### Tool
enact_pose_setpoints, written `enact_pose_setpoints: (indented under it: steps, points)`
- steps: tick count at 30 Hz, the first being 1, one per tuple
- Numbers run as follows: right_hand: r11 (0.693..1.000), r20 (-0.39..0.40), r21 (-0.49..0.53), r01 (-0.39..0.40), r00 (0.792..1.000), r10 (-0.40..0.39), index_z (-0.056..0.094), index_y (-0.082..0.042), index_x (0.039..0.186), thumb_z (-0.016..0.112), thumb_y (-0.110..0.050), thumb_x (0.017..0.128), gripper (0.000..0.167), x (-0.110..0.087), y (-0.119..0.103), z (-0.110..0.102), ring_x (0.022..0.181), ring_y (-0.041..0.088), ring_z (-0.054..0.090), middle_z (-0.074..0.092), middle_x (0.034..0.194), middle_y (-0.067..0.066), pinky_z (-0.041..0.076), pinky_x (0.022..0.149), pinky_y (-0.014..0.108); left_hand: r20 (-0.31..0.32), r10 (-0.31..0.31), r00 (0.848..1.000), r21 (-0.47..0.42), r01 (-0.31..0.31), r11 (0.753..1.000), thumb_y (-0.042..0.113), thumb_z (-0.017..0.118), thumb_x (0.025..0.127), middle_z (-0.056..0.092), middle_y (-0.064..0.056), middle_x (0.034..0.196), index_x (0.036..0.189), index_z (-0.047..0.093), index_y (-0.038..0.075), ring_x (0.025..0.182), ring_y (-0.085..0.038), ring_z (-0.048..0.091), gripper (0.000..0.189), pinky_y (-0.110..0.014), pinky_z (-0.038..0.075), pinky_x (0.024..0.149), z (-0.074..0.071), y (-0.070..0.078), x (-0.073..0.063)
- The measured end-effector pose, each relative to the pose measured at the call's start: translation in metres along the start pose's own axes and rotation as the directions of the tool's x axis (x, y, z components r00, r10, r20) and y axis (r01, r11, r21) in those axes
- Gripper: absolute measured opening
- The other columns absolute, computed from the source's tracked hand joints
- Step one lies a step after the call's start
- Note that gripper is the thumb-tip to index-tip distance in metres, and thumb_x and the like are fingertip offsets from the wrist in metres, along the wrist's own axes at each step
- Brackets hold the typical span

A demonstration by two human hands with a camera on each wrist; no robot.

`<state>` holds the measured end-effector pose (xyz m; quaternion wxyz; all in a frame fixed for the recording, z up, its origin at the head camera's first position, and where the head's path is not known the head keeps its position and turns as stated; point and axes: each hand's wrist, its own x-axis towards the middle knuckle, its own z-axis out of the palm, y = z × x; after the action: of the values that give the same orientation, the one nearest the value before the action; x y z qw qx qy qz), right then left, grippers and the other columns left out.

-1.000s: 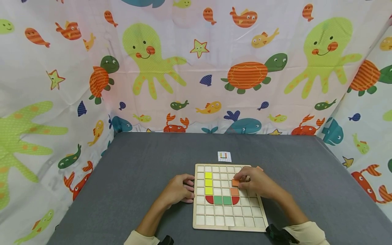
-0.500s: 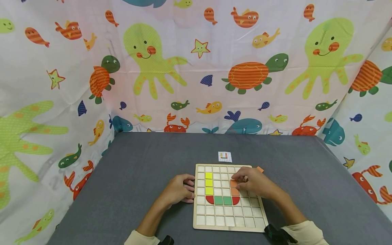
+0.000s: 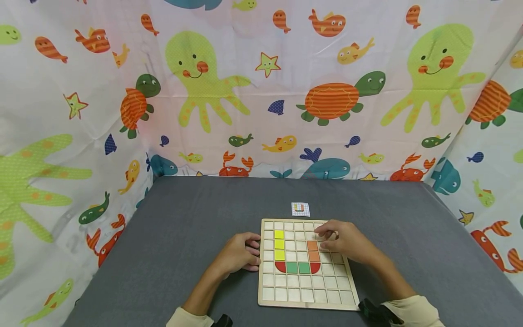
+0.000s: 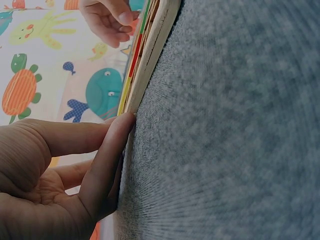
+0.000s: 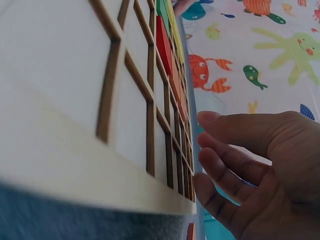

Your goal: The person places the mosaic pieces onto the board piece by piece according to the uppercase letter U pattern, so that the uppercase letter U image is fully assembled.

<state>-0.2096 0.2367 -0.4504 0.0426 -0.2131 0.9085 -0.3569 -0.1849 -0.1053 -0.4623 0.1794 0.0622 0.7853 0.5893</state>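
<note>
My left hand [image 3: 238,255] rests at the left edge of a wooden grid board [image 3: 286,304]; in the left wrist view its fingertips touch the board's side. Over the board's upper right part, my right hand [image 3: 350,242] holds nothing, its fingers loosely bent and a gap between thumb and fingertips in the right wrist view. A U of flat tiles lies in the grid: several yellow squares [image 3: 279,244] on the left, green squares [image 3: 292,268] between two rounded red pieces [image 3: 280,266] along the bottom, and two orange squares [image 3: 312,245] on the right.
Behind the board lies a small white card [image 3: 300,209] printed with a coloured U on a grid. An orange piece [image 5: 191,231] shows past the board's edge in the right wrist view. A sea-animal curtain [image 3: 253,118] surrounds the grey table [image 3: 204,204].
My right hand has set an orange square into the grid above the other orange one, let go and shifted slightly right. My left hand has stayed at the board's edge.
</note>
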Motion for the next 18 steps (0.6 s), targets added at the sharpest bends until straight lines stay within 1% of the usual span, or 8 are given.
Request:
enact_pose_setpoints:
  steps: [6, 8, 11, 13, 15, 18]
  points:
    - [1.0, -0.045, -0.025, -0.018, 0.999, 0.017, 0.077, -0.008, 0.121, 0.082, -0.011, 0.092, 0.03, -0.001, 0.01, -0.007, 0.093, 0.018, 0.063, 0.072, 0.104, 0.002, 0.052, 0.071, 0.027, 0.0, 0.008, 1.0, 0.005, -0.008, 1.0, -0.015, 0.077, 0.081, 0.061, -0.018, 0.118, 0.142, 0.058, -0.007, 0.091, -0.021, 0.068, 0.065, -0.036, 0.068, 0.066, 0.0, -0.001, 0.0]
    - [0.999, -0.051, -0.025, -0.033, 0.998, 0.032, 0.077, -0.008, 0.122, 0.082, -0.012, 0.092, 0.031, -0.001, 0.013, -0.01, 0.094, 0.018, 0.063, 0.072, 0.106, 0.002, 0.053, 0.074, 0.029, -0.001, 0.008, 1.0, 0.006, -0.008, 1.0, -0.015, 0.077, 0.081, 0.061, -0.018, 0.118, 0.142, 0.058, -0.007, 0.091, -0.02, 0.068, 0.065, -0.036, 0.068, 0.066, 0.0, -0.001, 0.0]
    - [0.998, -0.06, -0.021, -0.052, 0.997, 0.051, 0.076, -0.007, 0.124, 0.082, -0.013, 0.092, 0.033, -0.003, 0.018, -0.013, 0.098, 0.02, 0.064, 0.072, 0.109, 0.003, 0.056, 0.083, 0.038, -0.002, 0.008, 1.0, 0.005, -0.008, 1.0, -0.015, 0.077, 0.081, 0.061, -0.018, 0.118, 0.142, 0.059, -0.007, 0.091, -0.02, 0.068, 0.065, -0.036, 0.068, 0.066, 0.0, -0.002, 0.0]
    - [0.998, -0.071, -0.022, -0.062, 0.996, 0.06, 0.075, -0.006, 0.125, 0.083, -0.012, 0.092, 0.034, -0.004, 0.021, -0.015, 0.1, 0.022, 0.065, 0.072, 0.11, 0.005, 0.057, 0.086, 0.042, -0.001, 0.007, 1.0, 0.0, -0.007, 1.0, -0.015, 0.077, 0.081, 0.061, -0.018, 0.118, 0.142, 0.059, -0.007, 0.091, -0.021, 0.067, 0.065, -0.036, 0.068, 0.066, 0.0, -0.001, 0.0]
    - [0.997, -0.082, -0.029, -0.078, 0.994, 0.075, 0.075, -0.006, 0.125, 0.083, -0.012, 0.091, 0.036, -0.005, 0.024, -0.017, 0.1, 0.023, 0.064, 0.071, 0.111, 0.005, 0.058, 0.086, 0.04, -0.001, 0.007, 1.0, -0.002, -0.007, 1.0, -0.015, 0.077, 0.081, 0.061, -0.018, 0.118, 0.142, 0.059, -0.007, 0.09, -0.021, 0.068, 0.064, -0.037, 0.068, 0.066, 0.0, -0.001, 0.0]
    - [0.994, -0.098, -0.046, -0.099, 0.991, 0.094, 0.075, -0.006, 0.126, 0.084, -0.012, 0.091, 0.037, -0.006, 0.029, -0.02, 0.098, 0.023, 0.062, 0.068, 0.108, 0.005, 0.056, 0.081, 0.034, 0.0, 0.006, 1.0, -0.005, -0.006, 1.0, -0.015, 0.077, 0.081, 0.06, -0.018, 0.119, 0.142, 0.058, -0.007, 0.09, -0.021, 0.067, 0.064, -0.037, 0.068, 0.066, 0.0, 0.0, 0.0]
